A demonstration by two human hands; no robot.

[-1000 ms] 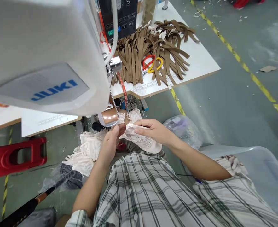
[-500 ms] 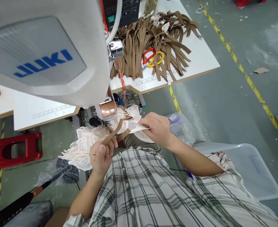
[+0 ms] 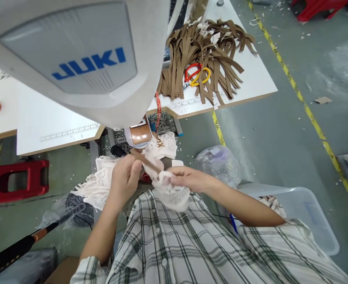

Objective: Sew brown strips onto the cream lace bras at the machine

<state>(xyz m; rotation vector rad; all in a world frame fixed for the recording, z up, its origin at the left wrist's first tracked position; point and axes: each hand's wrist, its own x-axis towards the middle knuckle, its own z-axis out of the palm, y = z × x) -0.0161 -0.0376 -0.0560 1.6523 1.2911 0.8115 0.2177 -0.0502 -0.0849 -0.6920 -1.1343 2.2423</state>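
Note:
My left hand is closed on one end of a brown elastic strap, pinched between thumb and fingers. The strap runs rightward to a white lace bra, blurred by motion, which hangs over my shirt front. Its upper edge is gripped by my right hand. Just beyond the hands, another part of white lace with a brown crossed trim lies beside the sewing machine's copper-coloured arm end. Whether that part joins the held bra is unclear. The needle area is hidden behind the machine head.
Brown straps lie heaped on the white table, with red-and-yellow-handled scissors on them. White lace pieces hang at left. A red stool, plastic bag and clear bin stand around.
The white lace has come toward my body and now hangs in front of the shirt. My left hand has kept the brown strap, and the view has shifted slightly.

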